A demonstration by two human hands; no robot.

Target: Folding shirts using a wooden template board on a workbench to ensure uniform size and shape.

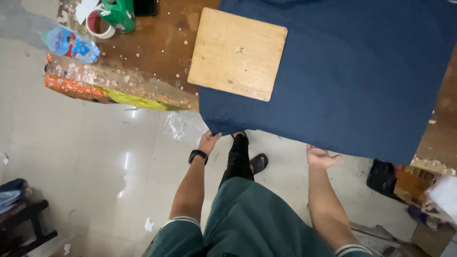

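A large piece of dark blue cloth covers the right half of the frame, from the top edge down to the middle. It lies flat on a brown worn table, and its lower edge hangs a little over the table's front side. On the cloth's upper left part rests a square light wooden board, a bit tilted; its left side goes past the cloth and lies over the bare table.

The left hand, with a black watch on the wrist, is in the centre of the frame, just under the lower left corner of the cloth. The fingers touch this corner and seem to pinch it, but the grip itself is hidden by the cloth edge, so I cannot tell if it is really closed on it. The right hand is to the right of centre, just below the lower edge of the cloth. It is open, palm up and fingers spread, holding nothing; it is very near the edge, perhaps touching it with the fingertips.

In the upper left of the frame, on the table, there are a plastic bottle with a blue label, a roll of tape and a green object. Below, the pale tiled floor shows, with the person's green clothing and one foot in a black sandal at the bottom centre.
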